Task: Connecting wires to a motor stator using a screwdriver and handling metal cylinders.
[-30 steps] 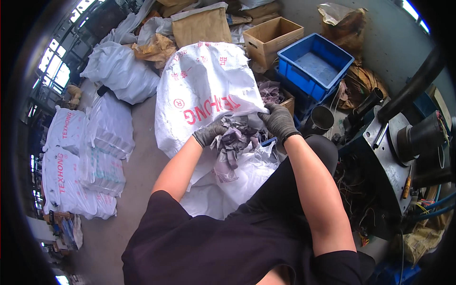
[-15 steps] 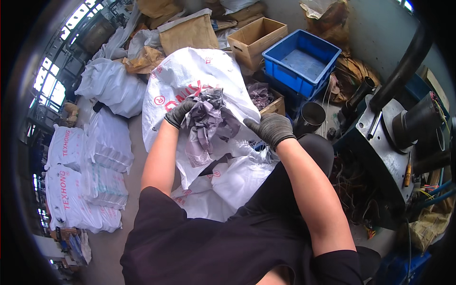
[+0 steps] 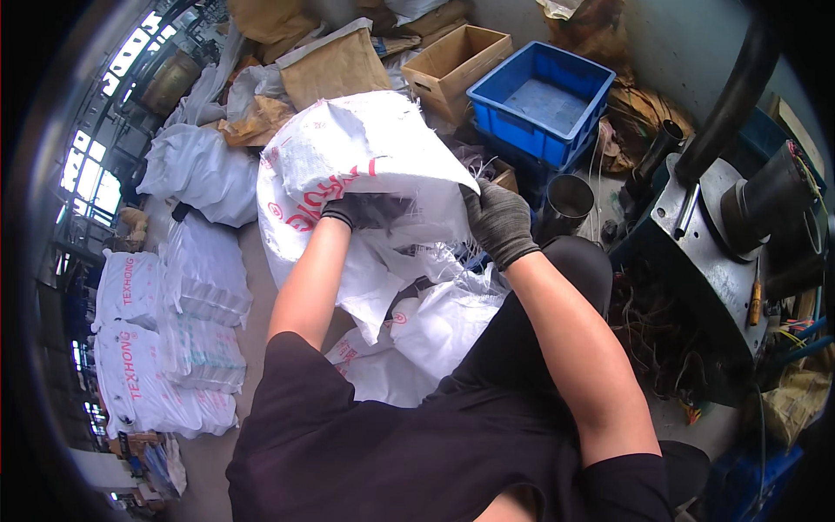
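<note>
A large white woven sack [image 3: 365, 139] with red print and a frayed rim lies in front of me, its mouth facing me. Reaching into that mouth is my left hand [image 3: 341, 210] in a dark grey knitted glove; its fingers are hidden inside. Dark greyish-purple crumpled paper [image 3: 383, 209] shows in the shadow there, beside the hand. My right hand [image 3: 502, 224], gloved alike, pinches the sack's right rim and holds it up. Another white sack [image 3: 444, 322] lies crumpled below, by my knee.
Behind the sack stand a wooden box [image 3: 457, 65] and a blue plastic crate [image 3: 541, 100]. On the right are a dark metal cylinder [image 3: 570, 202] and a heavy machine base [image 3: 696, 235]. Stacked white packs [image 3: 204, 278] and a stuffed white sack [image 3: 196, 170] line the left.
My left hand has gone from above the sack's mouth into it, along with the crumpled purple paper. My right hand still holds the rim, which now stands higher over the opening.
</note>
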Demonstrator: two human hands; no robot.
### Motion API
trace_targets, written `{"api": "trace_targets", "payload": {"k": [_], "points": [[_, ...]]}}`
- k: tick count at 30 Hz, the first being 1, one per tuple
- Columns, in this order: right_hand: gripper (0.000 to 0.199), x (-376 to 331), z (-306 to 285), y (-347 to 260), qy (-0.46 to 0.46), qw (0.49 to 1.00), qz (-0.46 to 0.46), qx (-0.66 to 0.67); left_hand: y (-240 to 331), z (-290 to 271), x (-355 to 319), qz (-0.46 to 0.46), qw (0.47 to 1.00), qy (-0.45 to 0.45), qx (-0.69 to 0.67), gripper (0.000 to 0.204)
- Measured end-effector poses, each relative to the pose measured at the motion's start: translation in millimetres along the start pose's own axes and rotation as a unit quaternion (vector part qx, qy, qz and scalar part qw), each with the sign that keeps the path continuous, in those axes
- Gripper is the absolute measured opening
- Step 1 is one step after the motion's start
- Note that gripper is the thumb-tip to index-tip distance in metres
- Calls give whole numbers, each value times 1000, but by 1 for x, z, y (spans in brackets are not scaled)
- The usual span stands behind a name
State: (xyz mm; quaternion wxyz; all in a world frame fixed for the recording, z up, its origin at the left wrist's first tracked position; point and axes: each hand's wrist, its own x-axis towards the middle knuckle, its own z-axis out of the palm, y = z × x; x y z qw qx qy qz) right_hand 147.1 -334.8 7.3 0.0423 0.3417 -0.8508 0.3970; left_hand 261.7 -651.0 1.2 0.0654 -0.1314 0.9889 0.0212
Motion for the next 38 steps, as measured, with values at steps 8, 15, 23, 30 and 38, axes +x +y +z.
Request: {"api": "trace_targets", "payload": {"k": [8, 15, 23, 30, 38], "points": [[52, -2, -4, -4, -232, 968, -69, -66, -113, -22, 41, -51, 995, 84, -17, 51], [50, -7, -16, 11, -197, 976, -84, -39, -119, 22, 61, -69, 983, 162, -55, 50], [49, -17, -14, 47, -348, 931, -46, -100, -50, 117, -34, -97, 956, 259, -99, 49], [33, -21, -55, 53, -118, 991, 13, -69, 149, 198, -159, -143, 732, 254, -616, 21], [19, -74, -165, 79, 145, 938, -26, 314, 273, 115, -113, 249, 812, 162, -503, 27]]}}
